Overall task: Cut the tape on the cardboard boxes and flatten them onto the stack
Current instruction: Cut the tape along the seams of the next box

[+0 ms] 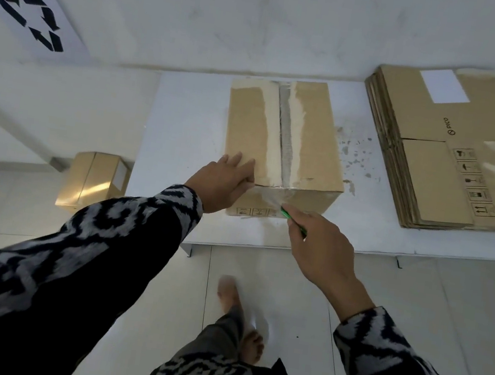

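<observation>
A closed brown corrugated cardboard box sits on the white, scuffed counter, with glossy clear tape running along its top seam and down the near face, flanked by pale torn strips. The left hand rests on the box's near left top corner, fingers straight and slightly apart, thumb over the edge. The right hand has its fingers curled around a slim green-handled cutter, whose tip touches the tape on the near face. To the right, well apart, lies a stack of flattened brown cardboard boxes with layered edges. A smaller cardboard box stands on the pale tiled floor at left.
</observation>
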Demonstrator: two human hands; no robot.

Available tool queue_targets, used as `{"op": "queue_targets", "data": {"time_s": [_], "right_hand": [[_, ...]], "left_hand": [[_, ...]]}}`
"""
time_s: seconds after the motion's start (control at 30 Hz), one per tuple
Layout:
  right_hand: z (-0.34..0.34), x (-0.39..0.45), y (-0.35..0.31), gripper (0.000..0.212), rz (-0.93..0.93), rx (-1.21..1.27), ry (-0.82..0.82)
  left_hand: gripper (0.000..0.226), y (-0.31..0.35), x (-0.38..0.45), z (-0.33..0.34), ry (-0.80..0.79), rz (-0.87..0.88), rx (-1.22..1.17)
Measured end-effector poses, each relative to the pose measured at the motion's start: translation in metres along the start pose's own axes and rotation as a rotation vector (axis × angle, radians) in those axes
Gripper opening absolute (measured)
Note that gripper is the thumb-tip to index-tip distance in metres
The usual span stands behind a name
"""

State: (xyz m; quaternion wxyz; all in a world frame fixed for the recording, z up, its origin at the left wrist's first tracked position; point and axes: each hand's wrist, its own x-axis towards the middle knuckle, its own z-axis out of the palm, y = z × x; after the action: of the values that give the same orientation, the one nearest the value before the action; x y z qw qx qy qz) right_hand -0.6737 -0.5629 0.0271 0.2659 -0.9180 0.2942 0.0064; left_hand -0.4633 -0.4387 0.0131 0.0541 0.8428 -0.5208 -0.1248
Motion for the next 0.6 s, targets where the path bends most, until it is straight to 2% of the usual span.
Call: {"op": "queue_targets", "data": {"time_s": [0.3, 0.47, 0.6], "right_hand": [[0.004, 0.007, -0.005, 0.038, 0.036, -0.045, 0.012], [0.004, 0.011, -0.017, 0.039, 0.062, -0.138, 0.081], [0.004, 0.013, -0.025, 0.039, 0.067, -0.156, 0.076]], "left_hand": [[0.062, -0.003, -0.002, 0.003, -0.011, -0.031, -0.079], [0.045, 0.002, -0.005, 0.006, 0.057, -0.027, -0.176], [0.044, 0.004, -0.006, 0.007, 0.093, -0.012, -0.211]]}}
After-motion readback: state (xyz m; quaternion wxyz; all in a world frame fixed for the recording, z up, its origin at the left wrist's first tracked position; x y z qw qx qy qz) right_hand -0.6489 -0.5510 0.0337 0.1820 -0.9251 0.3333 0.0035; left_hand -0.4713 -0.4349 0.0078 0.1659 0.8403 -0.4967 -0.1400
